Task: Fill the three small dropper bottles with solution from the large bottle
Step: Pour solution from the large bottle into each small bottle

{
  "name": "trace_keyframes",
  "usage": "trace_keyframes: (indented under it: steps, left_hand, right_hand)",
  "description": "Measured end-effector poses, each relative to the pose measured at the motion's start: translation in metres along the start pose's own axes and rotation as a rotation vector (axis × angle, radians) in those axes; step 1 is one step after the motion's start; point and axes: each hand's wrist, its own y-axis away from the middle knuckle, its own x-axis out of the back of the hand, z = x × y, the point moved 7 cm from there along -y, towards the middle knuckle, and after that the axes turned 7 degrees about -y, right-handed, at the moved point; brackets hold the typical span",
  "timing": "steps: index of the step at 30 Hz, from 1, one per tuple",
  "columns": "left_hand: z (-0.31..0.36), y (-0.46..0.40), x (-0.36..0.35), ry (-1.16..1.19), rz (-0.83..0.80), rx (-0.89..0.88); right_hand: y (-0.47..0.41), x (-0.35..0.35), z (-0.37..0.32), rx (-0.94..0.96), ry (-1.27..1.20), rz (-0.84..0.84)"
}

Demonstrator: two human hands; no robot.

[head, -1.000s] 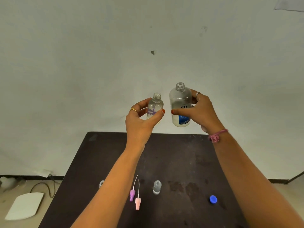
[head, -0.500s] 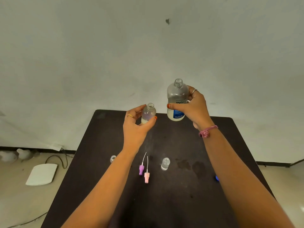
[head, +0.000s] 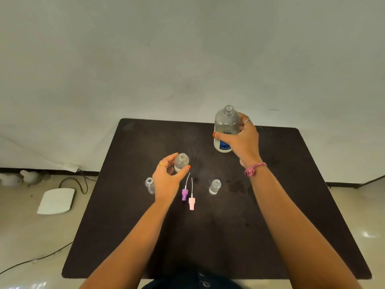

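Left hand holds 1 small bottle; right hand grips the large bottle upright.

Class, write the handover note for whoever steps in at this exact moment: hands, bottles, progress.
Left hand holds a small bottle, uncapped, some liquid at the bottom.
Right hand holds the large bottle, open and upright.
On the table: one small bottle left, another right with some liquid, purple cap and pink cap between.
Left: the left bottle looks empty; capping.
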Motion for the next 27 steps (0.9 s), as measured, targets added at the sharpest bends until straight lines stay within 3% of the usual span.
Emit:
trace_keyframes:
  steps: [12, 27]
  left_hand:
    - [-0.072, 0.013, -0.009, -0.147, -0.066, 0.196]
    - [-0.108, 0.013, -0.016, -0.206, -0.129, 0.250]
  right_hand:
    - [0.025, -0.003, 0.037, -0.047, 0.055, 0.037]
    - [0.033, -0.004, 0.046, -0.041, 0.125, 0.053]
